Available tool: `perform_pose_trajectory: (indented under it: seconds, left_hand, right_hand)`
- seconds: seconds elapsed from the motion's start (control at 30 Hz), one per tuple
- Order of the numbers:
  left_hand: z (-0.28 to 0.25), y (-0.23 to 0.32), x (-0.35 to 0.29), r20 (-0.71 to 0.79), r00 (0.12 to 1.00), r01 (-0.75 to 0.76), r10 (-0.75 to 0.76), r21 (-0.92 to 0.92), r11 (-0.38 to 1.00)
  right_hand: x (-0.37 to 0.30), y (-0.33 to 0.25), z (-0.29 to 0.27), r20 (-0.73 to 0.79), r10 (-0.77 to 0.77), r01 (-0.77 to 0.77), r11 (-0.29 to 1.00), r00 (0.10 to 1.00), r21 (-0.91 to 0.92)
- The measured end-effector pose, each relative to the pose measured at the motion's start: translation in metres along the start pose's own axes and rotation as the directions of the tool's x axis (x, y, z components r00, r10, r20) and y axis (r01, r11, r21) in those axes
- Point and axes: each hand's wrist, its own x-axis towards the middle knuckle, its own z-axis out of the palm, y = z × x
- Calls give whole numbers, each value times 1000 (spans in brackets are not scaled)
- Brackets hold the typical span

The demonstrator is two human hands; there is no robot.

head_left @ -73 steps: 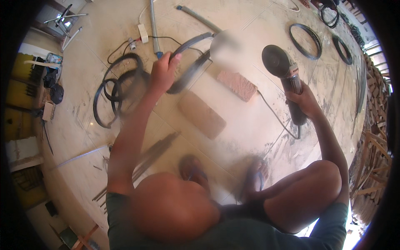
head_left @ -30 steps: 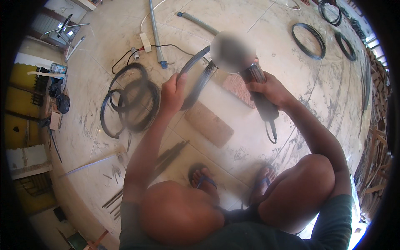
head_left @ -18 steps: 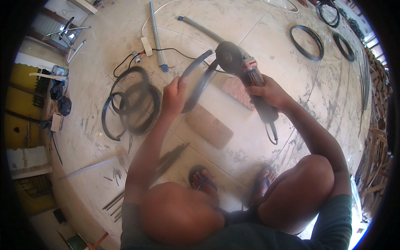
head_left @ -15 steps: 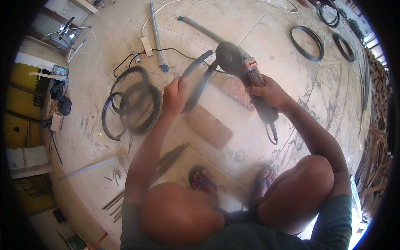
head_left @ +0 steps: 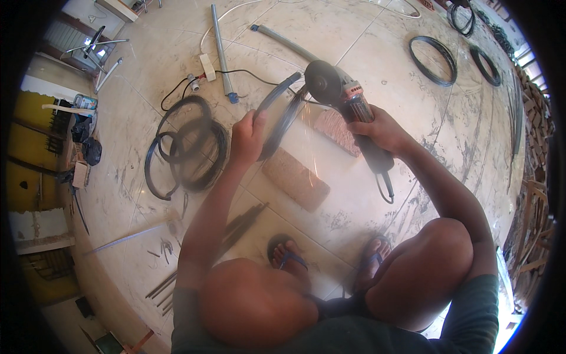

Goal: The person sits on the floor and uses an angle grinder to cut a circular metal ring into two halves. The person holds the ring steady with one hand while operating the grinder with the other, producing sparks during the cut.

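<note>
My right hand (head_left: 377, 131) is wrapped round the body of an angle grinder (head_left: 370, 150), its dark cutting disc (head_left: 322, 81) facing up and left. A bundle of dark wire (head_left: 277, 93), bent into a loop, is closed in my left hand (head_left: 247, 135). One end of the bundle stops just left of the disc; its other stretch (head_left: 287, 121) runs up to the disc's lower left edge. Thin orange sparks fall from there toward a reddish brick (head_left: 295, 178). Behind the grinder lies a second, rough brick (head_left: 337, 131).
Coils of black wire (head_left: 223, 154) lie to the left, more coils (head_left: 433, 61) at the far right. Two grey metal tubes (head_left: 219, 50) (head_left: 283, 40) rest beyond, near a white power connector (head_left: 207, 66) with its cord. Short rods (head_left: 162, 289) lie by my left knee; stacked wood (head_left: 533, 124) lines the right.
Sparks now stream down from the disc's edge, where none showed before. Both hands, the grinder and the wire bundle have hardly moved.
</note>
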Motion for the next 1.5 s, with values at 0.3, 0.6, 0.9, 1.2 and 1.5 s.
perform_pose_trajectory:
  seconds: [0.3, 0.6, 0.9, 1.2, 1.5]
  left_hand:
    - [2, -2, -1, 14, 1000, -11, 11, 1, 1000]
    - [2, 0, -1, 16, 1000, -7, 6, 9, 1000]
    - [-16, -61, 19, -251, 948, 142, -196, -216, 966]
    - [-105, -78, 7, -516, 764, 142, -388, -452, 881]
    - [-163, -144, -49, -470, 876, 246, 106, 626, 740]
  right_hand:
    - [2, 1, -2, 19, -30, 30, 999, 999, -31]
    - [2, 14, -3, -1, 34, -34, 998, 999, -57]
    - [-13, 32, -35, -15, -16, 19, 975, 1000, 223]
    - [-31, 57, -107, -270, 58, -2, 979, 961, 203]
    - [-20, 104, -160, -360, 46, 32, 978, 932, 208]
